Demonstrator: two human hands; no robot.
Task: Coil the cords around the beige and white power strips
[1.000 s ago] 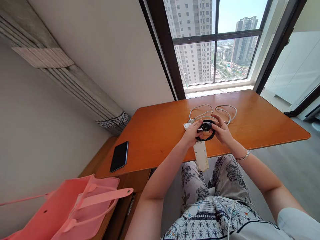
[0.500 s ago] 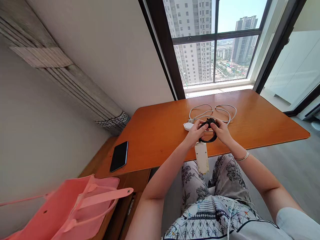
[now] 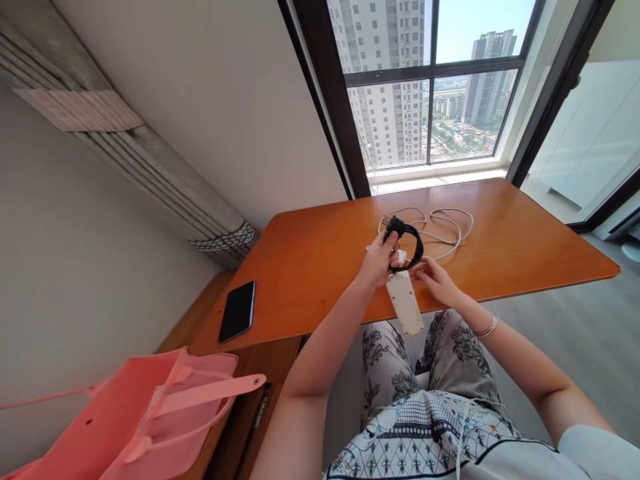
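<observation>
One pink bag, contents unseen | left hand grips black cable | right hand loose

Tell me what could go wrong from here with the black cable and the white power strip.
1. The white power strip juts past the near edge of the table; if the right hand beside it slips, it may slide off.
2. The black cable, coiled in the left hand, is held close over the white cable loops; they could tangle.
</observation>
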